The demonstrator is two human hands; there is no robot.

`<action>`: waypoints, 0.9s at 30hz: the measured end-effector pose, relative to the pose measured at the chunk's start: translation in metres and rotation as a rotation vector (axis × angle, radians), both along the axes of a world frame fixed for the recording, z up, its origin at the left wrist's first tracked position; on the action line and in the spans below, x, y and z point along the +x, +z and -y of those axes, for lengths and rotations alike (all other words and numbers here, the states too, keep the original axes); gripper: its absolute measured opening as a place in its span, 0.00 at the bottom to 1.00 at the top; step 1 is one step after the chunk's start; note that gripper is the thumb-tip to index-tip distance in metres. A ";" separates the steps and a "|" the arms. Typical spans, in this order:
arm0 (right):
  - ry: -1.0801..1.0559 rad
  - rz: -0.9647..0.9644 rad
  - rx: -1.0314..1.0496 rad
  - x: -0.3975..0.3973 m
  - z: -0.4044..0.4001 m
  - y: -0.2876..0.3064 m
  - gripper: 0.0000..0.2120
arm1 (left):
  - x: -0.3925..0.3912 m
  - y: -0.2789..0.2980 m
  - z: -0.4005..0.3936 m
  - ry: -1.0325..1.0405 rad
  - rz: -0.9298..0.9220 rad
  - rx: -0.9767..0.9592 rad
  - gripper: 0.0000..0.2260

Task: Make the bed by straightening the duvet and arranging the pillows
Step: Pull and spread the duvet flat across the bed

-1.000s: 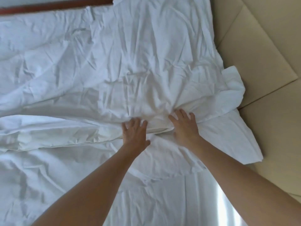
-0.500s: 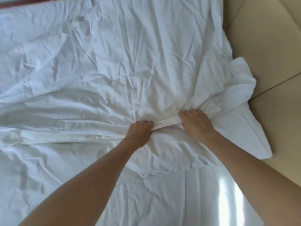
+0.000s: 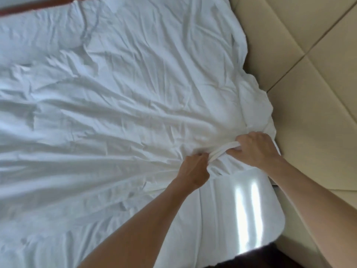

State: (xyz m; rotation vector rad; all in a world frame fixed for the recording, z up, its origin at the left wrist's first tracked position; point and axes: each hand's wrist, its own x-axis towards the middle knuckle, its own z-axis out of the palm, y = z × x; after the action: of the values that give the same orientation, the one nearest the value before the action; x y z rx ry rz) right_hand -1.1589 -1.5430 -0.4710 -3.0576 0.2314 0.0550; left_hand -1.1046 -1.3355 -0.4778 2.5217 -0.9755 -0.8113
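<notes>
Where the white duvet (image 3: 135, 117) spreads across nearly the whole bed, its near edge is gathered into a thick rolled fold (image 3: 222, 150) close to the bed's right-hand side, and both hands are fastened on that fold. The left hand (image 3: 194, 171) has its grip fully curled into a fist around the lower end of the fold, fingers tucked under the cloth so none of them shows open. The right hand (image 3: 255, 149) has its grip wrapped over the upper end, knuckles up, with the thumb (image 3: 234, 149) pressed along the underside of the bunched cloth; no gap is left between fingers and fabric. The two hands sit just beside each other, with a short stretch of the roll showing between them. Long creases fan out from the held spot toward the far left of the duvet, which lies wrinkled but flat. Below the hands, a smoother white sheet (image 3: 231, 209) covers the mattress corner, with two bright streaks of light on it. Right of the bed stands a beige padded panel wall (image 3: 309, 64) with diagonal seams, and a reddish-brown wooden strip (image 3: 38, 5) runs along the far top edge
</notes>
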 end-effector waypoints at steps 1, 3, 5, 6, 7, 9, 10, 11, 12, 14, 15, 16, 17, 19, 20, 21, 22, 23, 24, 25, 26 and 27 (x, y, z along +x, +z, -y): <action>-0.008 -0.016 -0.018 -0.002 0.001 -0.001 0.25 | -0.005 -0.003 0.002 -0.002 -0.001 -0.001 0.09; -0.009 -0.052 -0.014 -0.004 0.000 -0.003 0.23 | -0.010 -0.009 -0.002 0.006 -0.017 -0.014 0.10; 0.003 -0.102 0.078 -0.011 -0.002 -0.006 0.20 | -0.007 -0.016 -0.012 0.023 -0.047 -0.030 0.11; 0.016 -0.142 0.155 -0.016 -0.002 -0.010 0.18 | -0.004 -0.018 -0.016 0.021 -0.056 -0.023 0.11; 0.023 -0.176 0.243 -0.022 -0.003 -0.013 0.16 | 0.000 -0.020 -0.019 0.008 -0.063 -0.003 0.10; -0.140 -0.134 0.548 -0.029 -0.007 -0.016 0.14 | 0.008 -0.018 -0.019 -0.026 -0.087 0.044 0.16; -0.319 -0.021 0.727 -0.029 -0.011 -0.015 0.14 | 0.010 -0.015 -0.016 -0.035 -0.093 0.050 0.21; -0.512 0.128 0.849 -0.026 -0.014 -0.015 0.14 | 0.011 -0.012 -0.010 -0.035 -0.091 0.036 0.27; -0.669 0.279 0.876 -0.022 -0.016 -0.016 0.14 | 0.011 -0.011 -0.004 -0.030 -0.079 0.004 0.32; -0.877 0.419 0.761 -0.014 -0.014 -0.018 0.21 | 0.009 -0.010 0.012 -0.047 -0.012 -0.045 0.39; -0.953 0.423 0.721 -0.009 -0.012 -0.020 0.26 | 0.008 -0.010 0.020 -0.072 0.044 -0.043 0.40; -1.014 0.400 0.711 -0.005 -0.010 -0.022 0.32 | 0.007 -0.010 0.029 -0.103 0.101 -0.033 0.40; -1.048 0.366 0.714 -0.002 -0.006 -0.024 0.36 | 0.007 -0.011 0.036 -0.131 0.136 -0.024 0.38; -1.053 0.308 0.722 0.002 0.003 -0.027 0.39 | 0.006 -0.015 0.046 -0.163 0.105 -0.006 0.34; -1.039 0.268 0.724 0.002 0.008 -0.030 0.36 | 0.005 -0.018 0.049 -0.175 0.067 0.017 0.32; -1.015 0.222 0.732 0.003 0.014 -0.033 0.30 | 0.005 -0.021 0.052 -0.183 0.043 0.038 0.30; -0.988 0.176 0.740 0.003 0.018 -0.034 0.24 | 0.004 -0.023 0.054 -0.183 0.035 0.049 0.29; -0.956 0.146 0.754 0.002 0.020 -0.036 0.20 | 0.004 -0.025 0.056 -0.171 0.032 0.045 0.28; -0.921 0.139 0.759 0.001 0.021 -0.036 0.17 | 0.003 -0.026 0.058 -0.150 0.033 0.023 0.27; -0.895 0.153 0.752 -0.002 0.021 -0.035 0.16 | 0.001 -0.026 0.059 -0.124 0.053 -0.017 0.27; -0.882 0.189 0.736 -0.006 0.019 -0.031 0.15 | -0.001 -0.025 0.061 -0.096 0.117 -0.072 0.26; -0.885 0.239 0.728 -0.013 0.016 -0.025 0.14 | -0.002 -0.025 0.065 -0.068 0.213 -0.132 0.25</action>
State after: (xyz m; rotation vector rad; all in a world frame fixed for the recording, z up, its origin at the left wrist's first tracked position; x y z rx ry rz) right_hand -1.1717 -1.5590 -0.4964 -2.0041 1.1910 -0.2217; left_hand -1.1069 -1.4002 -0.5031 2.5079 -1.1478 -0.4853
